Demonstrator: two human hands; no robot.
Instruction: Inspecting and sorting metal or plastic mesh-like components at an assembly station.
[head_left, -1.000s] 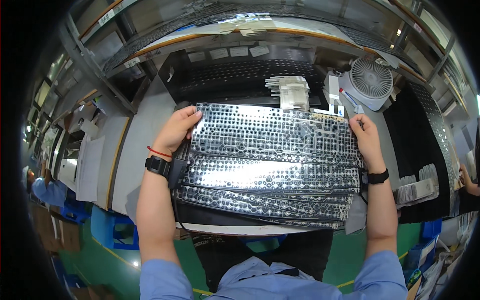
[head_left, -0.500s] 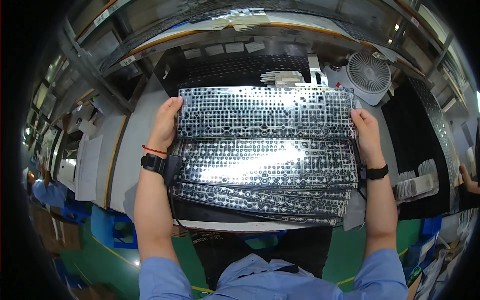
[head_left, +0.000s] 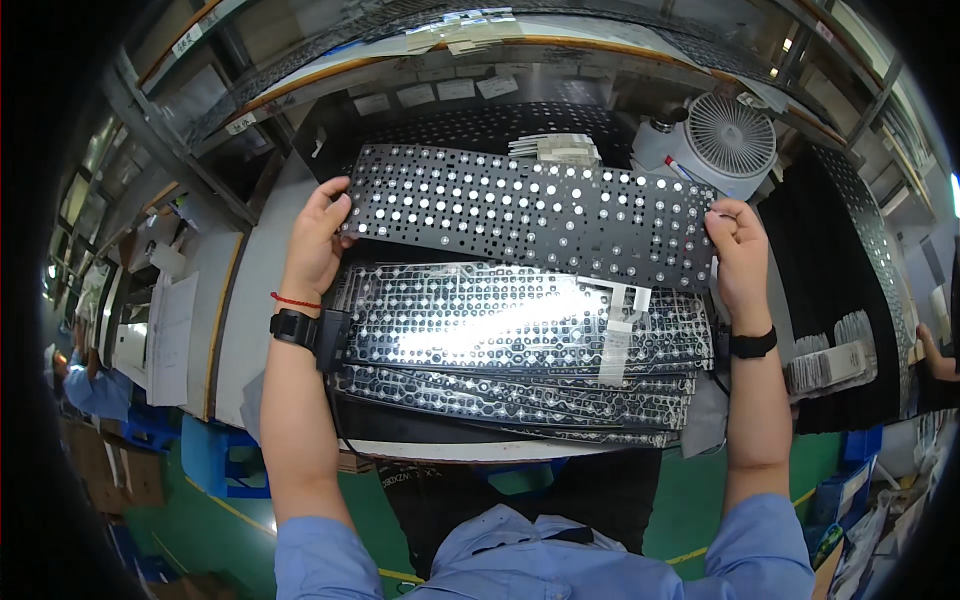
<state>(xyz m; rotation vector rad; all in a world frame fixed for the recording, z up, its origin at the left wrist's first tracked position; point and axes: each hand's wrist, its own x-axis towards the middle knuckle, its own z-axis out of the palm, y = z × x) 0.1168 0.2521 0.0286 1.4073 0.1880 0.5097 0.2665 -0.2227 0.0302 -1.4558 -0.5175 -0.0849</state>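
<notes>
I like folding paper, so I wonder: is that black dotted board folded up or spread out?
Spread out: the black dotted board stretches from the left hand to the right hand, with no fold showing.

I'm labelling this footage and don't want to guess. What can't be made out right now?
Head view:
Dark panel, far side: faces away from the camera.
Left hand and right hand, some fingertips: hidden behind the panel's ends.
Stacked plates, hole pattern mid-surface: washed out by glare.
Co-worker's arm at far right: cut off by the dark rim.
</notes>
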